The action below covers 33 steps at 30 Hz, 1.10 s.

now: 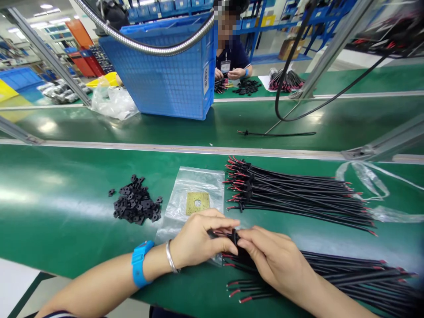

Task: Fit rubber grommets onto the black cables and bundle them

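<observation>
My left hand (198,238), with a blue band and a silver bangle at its wrist, closes its thumb and fingers around the wire end of a black cable. On this cable sits a small black clip (234,237), between my two hands. My right hand (278,256) pinches the cable just behind the clip; most of the cable is hidden under that hand. Beneath both hands lie loose black cables (351,278) with red wire ends. Left of my hands is a pile of small black clips (137,201).
A clear plastic bag (177,190) lies under a yellowish square plate (190,205) with a hole. Cables with clips (298,190) lie behind my right hand. Beyond the metal rail (165,147) stand a blue crate (168,70) and a seated person (236,55) handling parts.
</observation>
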Each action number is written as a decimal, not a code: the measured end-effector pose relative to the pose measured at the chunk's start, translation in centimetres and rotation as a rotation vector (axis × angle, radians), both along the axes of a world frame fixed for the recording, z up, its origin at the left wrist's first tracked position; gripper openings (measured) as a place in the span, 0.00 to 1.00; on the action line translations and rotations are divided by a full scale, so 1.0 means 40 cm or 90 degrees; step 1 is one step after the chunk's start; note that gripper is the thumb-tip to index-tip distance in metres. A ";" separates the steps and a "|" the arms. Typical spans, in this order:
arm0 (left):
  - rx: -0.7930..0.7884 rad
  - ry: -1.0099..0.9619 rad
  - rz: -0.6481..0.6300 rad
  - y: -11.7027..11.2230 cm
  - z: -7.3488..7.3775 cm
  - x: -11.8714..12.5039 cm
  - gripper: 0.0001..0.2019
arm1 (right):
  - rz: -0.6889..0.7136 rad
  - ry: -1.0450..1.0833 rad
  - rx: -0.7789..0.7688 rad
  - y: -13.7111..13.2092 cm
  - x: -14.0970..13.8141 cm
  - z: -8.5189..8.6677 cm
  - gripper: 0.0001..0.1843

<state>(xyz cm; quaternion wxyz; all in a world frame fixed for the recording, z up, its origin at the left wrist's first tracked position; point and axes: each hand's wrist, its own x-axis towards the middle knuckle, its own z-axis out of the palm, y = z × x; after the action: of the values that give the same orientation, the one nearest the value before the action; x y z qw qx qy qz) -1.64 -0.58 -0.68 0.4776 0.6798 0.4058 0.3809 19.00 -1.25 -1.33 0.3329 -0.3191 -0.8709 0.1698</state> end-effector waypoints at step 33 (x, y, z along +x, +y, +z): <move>0.197 0.282 0.142 0.060 0.045 -0.110 0.15 | -0.222 -0.109 0.229 0.129 0.163 0.053 0.10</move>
<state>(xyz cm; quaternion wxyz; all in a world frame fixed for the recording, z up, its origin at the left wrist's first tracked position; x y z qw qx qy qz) -6.05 1.84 1.11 0.2230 0.7625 0.5094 0.3308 25.51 3.90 0.78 0.3339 -0.4130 -0.8440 -0.0751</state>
